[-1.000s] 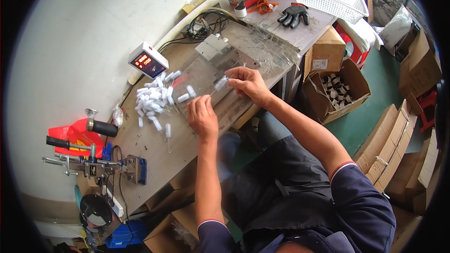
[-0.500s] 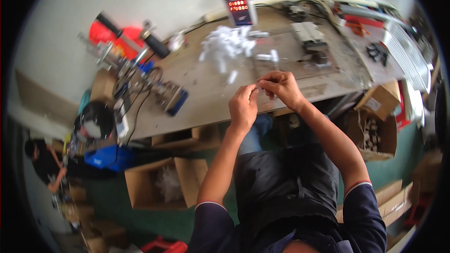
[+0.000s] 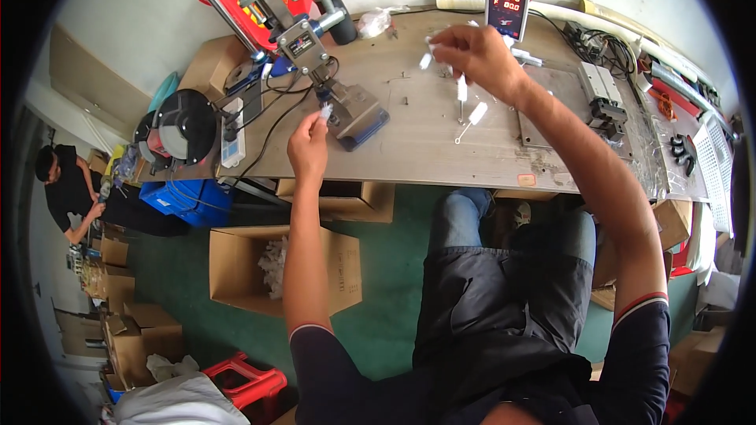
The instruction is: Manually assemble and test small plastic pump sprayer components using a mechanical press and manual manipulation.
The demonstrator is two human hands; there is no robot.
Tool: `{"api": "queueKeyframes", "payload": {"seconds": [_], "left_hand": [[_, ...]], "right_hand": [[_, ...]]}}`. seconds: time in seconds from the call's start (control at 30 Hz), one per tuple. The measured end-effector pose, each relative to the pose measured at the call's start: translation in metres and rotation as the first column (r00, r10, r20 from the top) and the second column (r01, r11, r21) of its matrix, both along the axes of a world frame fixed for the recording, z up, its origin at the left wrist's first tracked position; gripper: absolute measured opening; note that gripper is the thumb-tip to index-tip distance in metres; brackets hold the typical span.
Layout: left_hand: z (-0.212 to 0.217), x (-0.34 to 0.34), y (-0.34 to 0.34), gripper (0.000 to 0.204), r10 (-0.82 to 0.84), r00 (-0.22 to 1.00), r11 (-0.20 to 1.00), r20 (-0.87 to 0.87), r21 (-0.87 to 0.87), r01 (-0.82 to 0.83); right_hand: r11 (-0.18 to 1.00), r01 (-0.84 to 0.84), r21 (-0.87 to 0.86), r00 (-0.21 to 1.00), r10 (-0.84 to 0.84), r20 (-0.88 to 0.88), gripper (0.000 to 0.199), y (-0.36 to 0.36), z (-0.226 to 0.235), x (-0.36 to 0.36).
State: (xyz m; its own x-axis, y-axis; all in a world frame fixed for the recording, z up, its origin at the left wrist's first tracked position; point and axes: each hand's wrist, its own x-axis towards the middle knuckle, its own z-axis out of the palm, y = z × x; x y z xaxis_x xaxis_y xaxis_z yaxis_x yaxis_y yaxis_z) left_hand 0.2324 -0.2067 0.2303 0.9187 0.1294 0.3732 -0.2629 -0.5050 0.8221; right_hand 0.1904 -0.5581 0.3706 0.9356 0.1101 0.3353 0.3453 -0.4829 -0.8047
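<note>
At centre left of the frame, the left hand point(image 3: 309, 145) pinches 1 small white plastic piece point(image 3: 325, 112) under the press point(image 3: 315, 47). The right hand point(image 3: 472, 55), upper centre, grasps another from the white pieces point(image 3: 470, 102). They look light and stiff, best pinched at mid-length.

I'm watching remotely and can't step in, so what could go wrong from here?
The left hand holds a small white plastic piece right under the metal hand press; fingers could get pinched. The right hand reaches among loose white pieces near the grey digital controller box and might knock some off the wooden workbench.
</note>
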Motion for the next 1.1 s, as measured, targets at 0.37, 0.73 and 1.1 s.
{"api": "queueKeyframes", "payload": {"seconds": [0.37, 0.73, 1.1], "left_hand": [[0.015, 0.03, -0.01, 0.023, -0.041, 0.996, 0.978, 0.075, 0.205, 0.025], [0.005, 0.038, -0.014, 0.022, -0.037, 0.989, 0.966, 0.145, 0.26, -0.002], [0.016, 0.035, -0.009, 0.019, -0.093, 0.988, 0.954, 0.126, 0.294, 0.052]], "right_hand": [[1.0, 0.013, 0.009, 0.96, -0.015, 0.281, 0.058, 0.067, 0.105, 0.056], [0.905, -0.226, 0.36, 0.971, 0.178, 0.16, 0.058, 0.111, 0.158, 0.086], [0.966, -0.22, -0.138, 0.722, 0.256, 0.643, 0.026, 0.06, -0.054, 0.005]]}}
